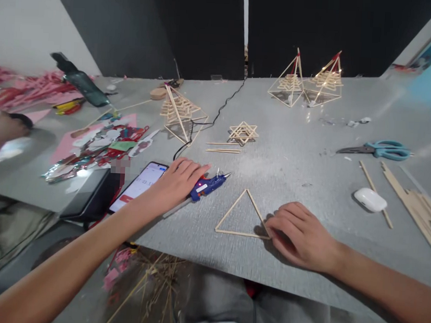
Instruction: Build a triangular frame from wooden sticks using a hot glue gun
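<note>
In the head view, from where I stand, I see the right hand low over the grey tabletop, its fingertips touching the lower right corner of a flat triangle of thin wooden sticks; whether they pinch that corner or only press on it, I cannot tell. The triangle lies near the front edge of the table, its base roughly along that edge and its peak pointing away from the person. The left hand rests with bent fingers over the back of a blue glue gun, and how firmly it grips I cannot make out. The gun's nozzle points right, well apart from the triangle's peak, with a strip of tabletop between. A lit phone lies under the left wrist, crowding that side, next to a heap of packets and cutouts. Beyond the gun sit loose sticks and a star of sticks. The widest room for moving opens right of the star, running back to two stick pyramids by the dark wall and out to the blue-handled shears; a white case bounds the right hand's outer side
</note>
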Action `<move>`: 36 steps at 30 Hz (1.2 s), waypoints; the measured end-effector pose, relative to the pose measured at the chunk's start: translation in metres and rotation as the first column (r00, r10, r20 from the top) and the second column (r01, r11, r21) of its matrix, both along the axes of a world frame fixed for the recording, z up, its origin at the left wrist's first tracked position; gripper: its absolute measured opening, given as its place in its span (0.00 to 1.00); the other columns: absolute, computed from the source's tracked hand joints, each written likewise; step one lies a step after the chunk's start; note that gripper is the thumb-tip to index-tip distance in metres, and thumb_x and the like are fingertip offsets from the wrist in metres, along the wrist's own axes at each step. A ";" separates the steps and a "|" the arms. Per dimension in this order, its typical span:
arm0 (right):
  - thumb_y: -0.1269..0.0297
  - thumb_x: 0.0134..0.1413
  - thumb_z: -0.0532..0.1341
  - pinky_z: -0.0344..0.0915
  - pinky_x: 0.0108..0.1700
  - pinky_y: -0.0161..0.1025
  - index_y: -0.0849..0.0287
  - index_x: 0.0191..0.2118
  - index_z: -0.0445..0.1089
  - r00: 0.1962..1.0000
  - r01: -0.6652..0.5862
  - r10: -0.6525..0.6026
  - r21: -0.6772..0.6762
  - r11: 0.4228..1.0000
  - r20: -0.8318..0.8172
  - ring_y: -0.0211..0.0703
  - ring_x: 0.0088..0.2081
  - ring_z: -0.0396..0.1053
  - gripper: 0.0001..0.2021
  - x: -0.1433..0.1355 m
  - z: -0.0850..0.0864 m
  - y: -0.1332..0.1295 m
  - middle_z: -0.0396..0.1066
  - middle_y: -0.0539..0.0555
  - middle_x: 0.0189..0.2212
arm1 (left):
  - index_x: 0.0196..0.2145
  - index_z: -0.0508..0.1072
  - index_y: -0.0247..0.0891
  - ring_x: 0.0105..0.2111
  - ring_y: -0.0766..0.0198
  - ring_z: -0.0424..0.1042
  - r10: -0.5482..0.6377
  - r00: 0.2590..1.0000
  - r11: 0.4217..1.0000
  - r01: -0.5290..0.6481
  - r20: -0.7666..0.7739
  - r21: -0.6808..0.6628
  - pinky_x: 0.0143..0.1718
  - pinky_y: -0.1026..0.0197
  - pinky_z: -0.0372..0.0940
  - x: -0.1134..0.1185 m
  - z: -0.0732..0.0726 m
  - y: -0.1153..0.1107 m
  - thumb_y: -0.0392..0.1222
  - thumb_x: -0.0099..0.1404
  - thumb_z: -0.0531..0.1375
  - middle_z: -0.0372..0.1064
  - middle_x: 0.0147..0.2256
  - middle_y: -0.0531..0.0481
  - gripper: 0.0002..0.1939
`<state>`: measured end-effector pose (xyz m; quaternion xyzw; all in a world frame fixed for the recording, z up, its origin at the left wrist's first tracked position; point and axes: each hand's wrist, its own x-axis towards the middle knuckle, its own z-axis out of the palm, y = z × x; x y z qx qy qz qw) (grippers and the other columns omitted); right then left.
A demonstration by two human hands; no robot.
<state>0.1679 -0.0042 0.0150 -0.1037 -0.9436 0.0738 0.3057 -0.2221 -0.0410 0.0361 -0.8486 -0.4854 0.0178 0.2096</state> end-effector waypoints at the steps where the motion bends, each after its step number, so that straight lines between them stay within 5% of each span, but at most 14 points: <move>1: 0.72 0.72 0.58 0.64 0.44 0.43 0.58 0.48 0.68 1.000 0.003 -0.003 -0.005 1.000 0.012 0.46 0.38 0.68 0.04 0.000 0.000 0.000 0.75 0.52 0.34 | 0.72 0.61 0.27 0.59 0.40 0.70 -0.017 0.998 0.998 0.020 0.060 -0.060 0.64 0.38 0.67 -0.004 0.002 0.000 0.24 0.70 0.53 0.72 0.58 0.30 0.33; 5: 0.70 0.73 0.60 0.65 0.45 0.44 0.59 0.48 0.71 1.000 -0.009 0.009 0.007 1.000 0.025 0.46 0.39 0.69 0.04 0.000 0.001 -0.001 0.76 0.54 0.36 | 0.73 0.61 0.35 0.68 0.43 0.66 -0.103 0.967 0.981 0.138 0.235 -0.136 0.66 0.42 0.69 -0.011 0.022 -0.020 0.25 0.69 0.51 0.68 0.66 0.33 0.35; 8: 0.72 0.70 0.63 0.67 0.46 0.44 0.61 0.47 0.73 1.000 -0.007 0.007 0.029 1.000 -0.013 0.45 0.39 0.69 0.03 -0.002 0.006 -0.006 0.77 0.54 0.36 | 0.71 0.65 0.36 0.56 0.48 0.78 -0.009 0.946 1.000 0.011 0.325 -0.003 0.59 0.46 0.75 0.010 0.031 -0.057 0.35 0.79 0.53 0.75 0.60 0.39 0.25; 11: 0.73 0.68 0.66 0.69 0.47 0.44 0.62 0.46 0.75 0.997 -0.007 0.009 0.028 1.000 -0.074 0.45 0.39 0.70 0.04 -0.008 0.011 -0.018 0.78 0.53 0.35 | 0.61 0.73 0.37 0.46 0.55 0.81 0.019 0.863 0.996 -0.060 0.504 0.066 0.53 0.52 0.76 0.051 0.022 -0.097 0.38 0.80 0.60 0.80 0.47 0.45 0.15; 14: 0.73 0.67 0.68 0.70 0.49 0.44 0.63 0.46 0.77 0.998 -0.010 0.013 0.052 0.999 -0.067 0.45 0.41 0.71 0.05 -0.021 0.014 -0.032 0.80 0.52 0.36 | 0.58 0.76 0.33 0.46 0.55 0.79 0.039 0.781 0.990 -0.115 0.623 0.083 0.51 0.55 0.75 0.087 0.003 -0.118 0.35 0.76 0.65 0.81 0.46 0.43 0.15; 23: 0.74 0.69 0.67 0.68 0.47 0.47 0.66 0.50 0.81 1.000 0.012 -0.015 0.088 0.996 0.026 0.47 0.41 0.68 0.08 -0.062 0.011 -0.044 0.81 0.52 0.37 | 0.57 0.78 0.32 0.48 0.50 0.76 0.157 0.660 0.972 -0.235 0.735 0.003 0.50 0.47 0.70 0.105 -0.030 -0.125 0.44 0.78 0.65 0.80 0.50 0.40 0.17; 36: 0.73 0.65 0.71 0.67 0.44 0.48 0.62 0.50 0.81 0.984 0.081 -0.075 -0.030 0.996 0.163 0.47 0.41 0.68 0.09 -0.064 0.013 -0.045 0.80 0.53 0.38 | 0.56 0.79 0.47 0.46 0.52 0.78 0.303 0.591 0.949 -0.262 0.748 -0.177 0.45 0.46 0.72 0.109 -0.020 -0.124 0.48 0.79 0.63 0.80 0.49 0.49 0.12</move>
